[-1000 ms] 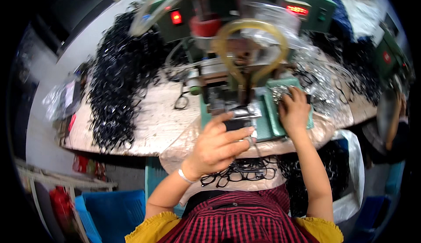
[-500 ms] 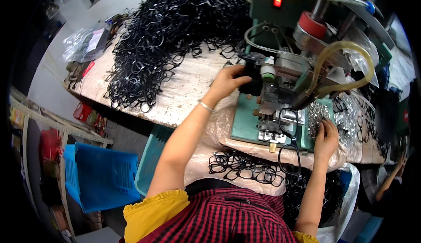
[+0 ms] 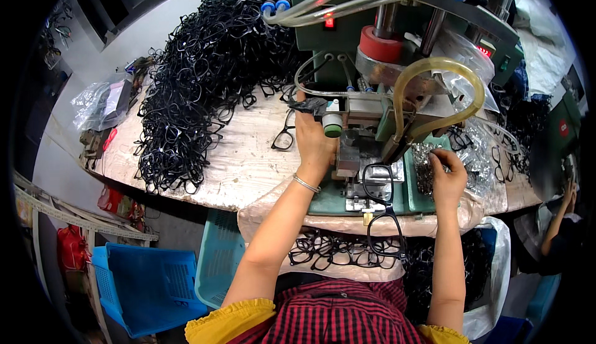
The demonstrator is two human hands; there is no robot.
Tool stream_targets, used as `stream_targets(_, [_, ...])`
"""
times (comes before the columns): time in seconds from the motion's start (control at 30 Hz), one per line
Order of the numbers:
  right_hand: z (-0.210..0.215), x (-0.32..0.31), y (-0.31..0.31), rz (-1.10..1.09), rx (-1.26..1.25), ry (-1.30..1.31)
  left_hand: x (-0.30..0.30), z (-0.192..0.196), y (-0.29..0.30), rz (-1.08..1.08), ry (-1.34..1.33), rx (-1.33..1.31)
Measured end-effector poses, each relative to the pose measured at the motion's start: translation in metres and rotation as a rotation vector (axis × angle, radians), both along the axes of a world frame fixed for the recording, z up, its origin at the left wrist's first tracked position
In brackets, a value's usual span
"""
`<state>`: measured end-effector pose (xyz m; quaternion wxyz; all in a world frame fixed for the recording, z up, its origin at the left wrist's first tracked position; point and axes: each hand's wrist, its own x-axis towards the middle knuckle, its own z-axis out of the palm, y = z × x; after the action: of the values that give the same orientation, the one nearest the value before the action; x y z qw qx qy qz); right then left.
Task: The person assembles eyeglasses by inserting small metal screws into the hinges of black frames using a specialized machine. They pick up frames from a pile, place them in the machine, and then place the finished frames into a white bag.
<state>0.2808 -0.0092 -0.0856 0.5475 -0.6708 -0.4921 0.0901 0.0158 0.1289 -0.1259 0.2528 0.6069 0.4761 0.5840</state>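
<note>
My left hand (image 3: 315, 142) reaches behind the front of a green press machine (image 3: 320, 204). Most of its fingers are hidden by a black plastic scrap (image 3: 308, 106) and the white-and-green valve (image 3: 333, 119). Beside that hand, a black eyeglass frame (image 3: 284, 138) is on the table. Over the small tray of tiny metal parts (image 3: 410, 186), my right hand (image 3: 449, 176) has thumb and fingers pinched together; anything between them is too small to make out. Another eyeglass frame (image 3: 389, 209) hangs at the machine's metal fixture (image 3: 366, 202), touched by neither hand.
A big heap of black eyeglass frames (image 3: 205, 83) covers the table's far left. Several more frames (image 3: 344, 249) lie along the near ledge. A yellowish hose (image 3: 478, 89) arches over the parts tray. Blue (image 3: 139, 288) and teal (image 3: 217, 260) baskets stand at lower left.
The view has shifted, so the machine appears further left. My left hand has gone deeper behind the valve, hiding its fingers. My right hand stays at the parts tray, fingers pinched.
</note>
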Motion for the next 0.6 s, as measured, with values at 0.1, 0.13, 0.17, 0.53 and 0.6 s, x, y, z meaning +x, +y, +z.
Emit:
stream_targets(0.1, [-0.004, 0.008, -0.01, -0.038, -0.041, -0.009, 0.004, 0.0, 0.001, 0.101, 0.15, 0.053])
stream_targets(0.13, [-0.003, 0.009, -0.014, -0.043, -0.053, -0.003, 0.004, 0.0, -0.001, 0.137, 0.198, 0.069])
stream_targets(0.17, [-0.002, 0.009, -0.02, -0.051, -0.061, -0.018, 0.005, -0.001, -0.003, 0.171, 0.247, 0.083])
stream_targets(0.53, [0.067, -0.069, -0.028, 0.259, 0.193, 0.069, -0.09, -0.033, 0.01, 0.291, 0.928, -0.219])
stream_targets(0.6, [0.061, -0.094, -0.012, 0.306, 0.186, 0.471, -0.087, -0.022, 0.0, 0.318, 1.023, -0.241])
